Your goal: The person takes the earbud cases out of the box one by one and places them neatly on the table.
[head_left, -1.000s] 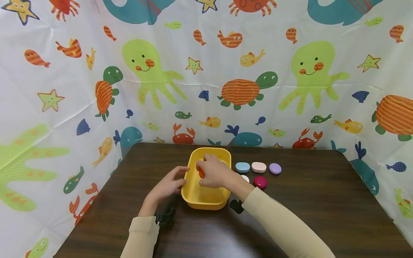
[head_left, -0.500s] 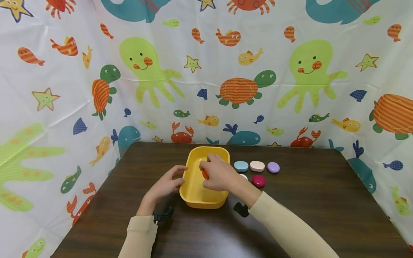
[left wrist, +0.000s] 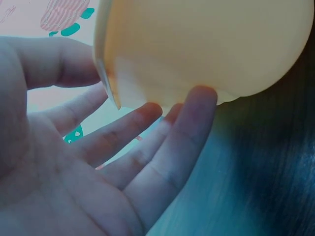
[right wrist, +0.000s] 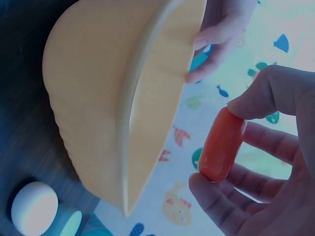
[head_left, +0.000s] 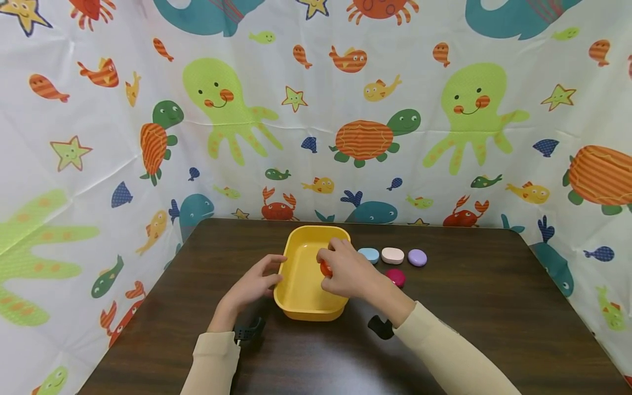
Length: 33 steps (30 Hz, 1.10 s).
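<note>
My right hand (head_left: 351, 271) pinches an orange bar of soap (right wrist: 221, 145) between thumb and fingertips, above the right side of a yellow plastic tub (head_left: 301, 299). In the head view the fingers cover most of that soap (head_left: 326, 269). My left hand (head_left: 254, 280) is at the tub's left side. In the left wrist view its fairly straight fingers (left wrist: 172, 152) touch the tub's outer wall (left wrist: 206, 49), with the thumb near the rim. The visible part of the tub's floor is bare.
Right of the tub lie blue soap (head_left: 369, 255), pale pink soap (head_left: 393, 255), purple soap (head_left: 417, 258) and crimson soap (head_left: 396, 277). A white soap (right wrist: 34, 209) shows in the right wrist view. A sea-animal curtain (head_left: 316, 109) hangs behind the dark wooden table (head_left: 469, 296).
My right hand has moved right with the orange soap, from over the tub's middle toward its right rim. It now hides the white soap in the head view. The left hand stays at the tub.
</note>
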Available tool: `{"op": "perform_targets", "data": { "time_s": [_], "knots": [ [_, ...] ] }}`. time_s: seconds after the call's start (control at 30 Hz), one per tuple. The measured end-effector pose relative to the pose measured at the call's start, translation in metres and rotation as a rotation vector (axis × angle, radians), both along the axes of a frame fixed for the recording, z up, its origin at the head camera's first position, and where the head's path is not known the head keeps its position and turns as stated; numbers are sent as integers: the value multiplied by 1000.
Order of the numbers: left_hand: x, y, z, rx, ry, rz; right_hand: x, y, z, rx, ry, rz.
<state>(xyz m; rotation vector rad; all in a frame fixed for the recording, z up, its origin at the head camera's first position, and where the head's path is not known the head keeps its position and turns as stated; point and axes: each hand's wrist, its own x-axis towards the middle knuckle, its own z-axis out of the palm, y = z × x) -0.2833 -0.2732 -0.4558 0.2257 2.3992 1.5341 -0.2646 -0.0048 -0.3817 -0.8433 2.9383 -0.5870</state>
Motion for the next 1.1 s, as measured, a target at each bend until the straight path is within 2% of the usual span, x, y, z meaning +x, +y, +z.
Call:
{"op": "perform_targets", "data": {
  "time_s": [0.37,1.1],
  "knots": [
    [2,-1,1,1,-1,-4,5,19,7,-56,0,-41],
    [1,-1,0,4,2,-24,4,62,11,-56,41,-151]
  ]
}}
